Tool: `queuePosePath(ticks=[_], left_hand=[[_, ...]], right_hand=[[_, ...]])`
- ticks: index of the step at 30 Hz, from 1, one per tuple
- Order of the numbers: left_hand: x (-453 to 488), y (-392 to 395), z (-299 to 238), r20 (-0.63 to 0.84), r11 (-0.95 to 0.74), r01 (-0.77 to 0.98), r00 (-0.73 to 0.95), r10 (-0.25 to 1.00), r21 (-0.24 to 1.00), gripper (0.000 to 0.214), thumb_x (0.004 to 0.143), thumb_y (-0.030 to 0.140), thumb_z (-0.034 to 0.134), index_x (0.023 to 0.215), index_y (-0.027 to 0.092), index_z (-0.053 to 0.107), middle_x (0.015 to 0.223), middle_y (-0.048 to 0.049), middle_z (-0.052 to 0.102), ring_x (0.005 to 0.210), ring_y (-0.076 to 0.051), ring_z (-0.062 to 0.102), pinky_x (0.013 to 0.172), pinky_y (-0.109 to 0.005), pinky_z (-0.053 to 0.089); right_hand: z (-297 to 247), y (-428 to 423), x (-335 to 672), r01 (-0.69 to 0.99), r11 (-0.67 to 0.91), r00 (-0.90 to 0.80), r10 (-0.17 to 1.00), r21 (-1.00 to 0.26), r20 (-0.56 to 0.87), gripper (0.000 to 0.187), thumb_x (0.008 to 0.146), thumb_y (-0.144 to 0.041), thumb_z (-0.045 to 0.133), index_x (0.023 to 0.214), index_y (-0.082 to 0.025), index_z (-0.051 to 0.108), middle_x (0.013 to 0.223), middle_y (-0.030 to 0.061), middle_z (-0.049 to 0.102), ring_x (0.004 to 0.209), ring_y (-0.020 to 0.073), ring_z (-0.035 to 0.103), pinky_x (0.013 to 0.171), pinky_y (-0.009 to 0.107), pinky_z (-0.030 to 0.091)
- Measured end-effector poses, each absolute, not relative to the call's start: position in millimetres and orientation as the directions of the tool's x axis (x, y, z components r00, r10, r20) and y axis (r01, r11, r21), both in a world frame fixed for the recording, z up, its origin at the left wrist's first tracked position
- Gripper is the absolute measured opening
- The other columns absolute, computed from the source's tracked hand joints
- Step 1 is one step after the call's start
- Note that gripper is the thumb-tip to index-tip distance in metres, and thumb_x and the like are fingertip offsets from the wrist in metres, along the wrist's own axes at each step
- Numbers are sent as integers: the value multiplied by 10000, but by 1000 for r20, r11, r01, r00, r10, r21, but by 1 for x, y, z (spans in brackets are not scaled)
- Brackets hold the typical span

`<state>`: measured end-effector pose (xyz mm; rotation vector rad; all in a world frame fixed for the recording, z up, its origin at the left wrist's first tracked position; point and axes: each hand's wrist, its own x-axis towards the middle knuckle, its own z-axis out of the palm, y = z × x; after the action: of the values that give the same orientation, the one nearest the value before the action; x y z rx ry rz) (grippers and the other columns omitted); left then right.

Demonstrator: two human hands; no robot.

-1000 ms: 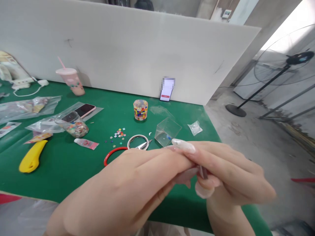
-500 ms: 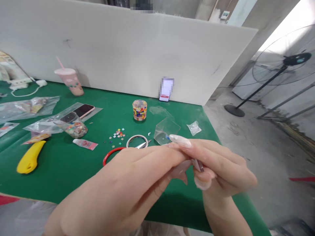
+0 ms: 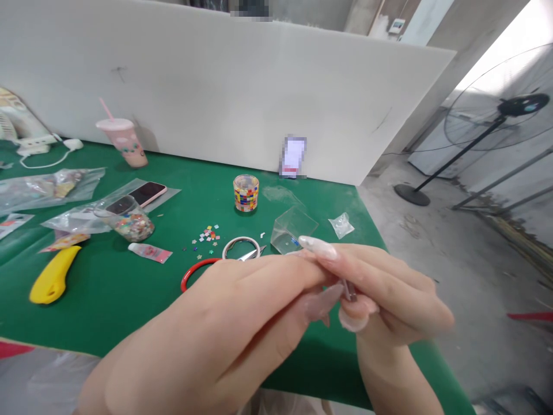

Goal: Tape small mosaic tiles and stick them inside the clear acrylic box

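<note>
My left hand (image 3: 242,311) and my right hand (image 3: 389,282) meet above the front right part of the green table. Between the thumb and index finger of my right hand is a small shiny, see-through piece (image 3: 350,291), mostly covered by the fingers. My left thumb's long nail presses against or right beside this piece; the left fingertips are hidden behind the hand. Just beyond the hands stands a clear angular plastic box (image 3: 288,226), with a small blue bit in it. A red loop handle (image 3: 194,273), a white ring (image 3: 241,240) and a pointed metal blade (image 3: 252,254) lie partly behind my left hand.
A glass covered in colourful tiles (image 3: 246,195) stands mid-table near loose tiles (image 3: 208,235). Leftward are a tilted cup of beads (image 3: 133,225), a small tube (image 3: 150,252), a yellow-handled tool (image 3: 54,276) and a pink tumbler (image 3: 124,141). A phone (image 3: 292,157) leans against the white board.
My left thumb has come up and forward, its nail now at the small see-through piece. Both hands otherwise keep nearly the same place; the table things are unchanged.
</note>
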<state>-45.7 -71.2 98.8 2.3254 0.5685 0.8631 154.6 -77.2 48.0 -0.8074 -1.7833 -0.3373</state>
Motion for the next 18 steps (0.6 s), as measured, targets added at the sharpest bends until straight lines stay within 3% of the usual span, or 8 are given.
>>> queuePosePath(ticks=[4, 7, 12, 16, 18], left_hand=[[-48, -72, 99, 426, -733, 203, 702, 571, 649, 109, 1023, 180, 493, 987, 254, 565, 696, 95, 603, 517, -62, 554, 833, -158, 563], [-48, -73, 100, 421, -741, 223, 704, 572, 634, 133, 1021, 164, 472, 1004, 262, 560, 732, 98, 619, 534, -61, 557, 780, -155, 560], [-49, -75, 100, 384, -739, 279, 713, 587, 613, 217, 995, 82, 464, 1021, 283, 543, 700, 127, 587, 527, -50, 551, 781, -140, 547], [-49, -74, 100, 387, -741, 301, 702, 598, 600, 198, 1004, 104, 452, 1011, 284, 535, 705, 127, 575, 519, -52, 533, 754, -146, 533], [-49, -72, 100, 370, -735, 305, 709, 600, 606, 196, 1015, 114, 436, 1004, 286, 530, 713, 124, 573, 537, -49, 539, 735, -132, 520]], right_hand=[[51, -78, 154, 670, 728, -185, 357, -149, 916, 362, 1079, -474, 421, 1154, -315, 738, 839, -37, 782, 624, 104, 701, 468, 208, 565], [53, -77, 151, 658, 737, -191, 364, -157, 911, 361, 1078, -474, 431, 1153, -297, 737, 861, -46, 778, 644, 89, 696, 513, 189, 574], [54, -75, 151, 470, 852, -159, 341, -232, 927, 293, 1065, -366, 525, 1179, -183, 724, 877, -44, 777, 612, 39, 662, 615, 105, 584], [52, -76, 149, 457, 846, -176, 387, -274, 905, 309, 1037, -373, 574, 1263, -221, 719, 976, -30, 801, 742, 86, 729, 724, 151, 633], [52, -76, 144, 410, 864, -97, 360, -293, 928, 286, 1018, -347, 608, 1213, -193, 750, 1006, -15, 808, 822, 112, 754, 761, 156, 646]])
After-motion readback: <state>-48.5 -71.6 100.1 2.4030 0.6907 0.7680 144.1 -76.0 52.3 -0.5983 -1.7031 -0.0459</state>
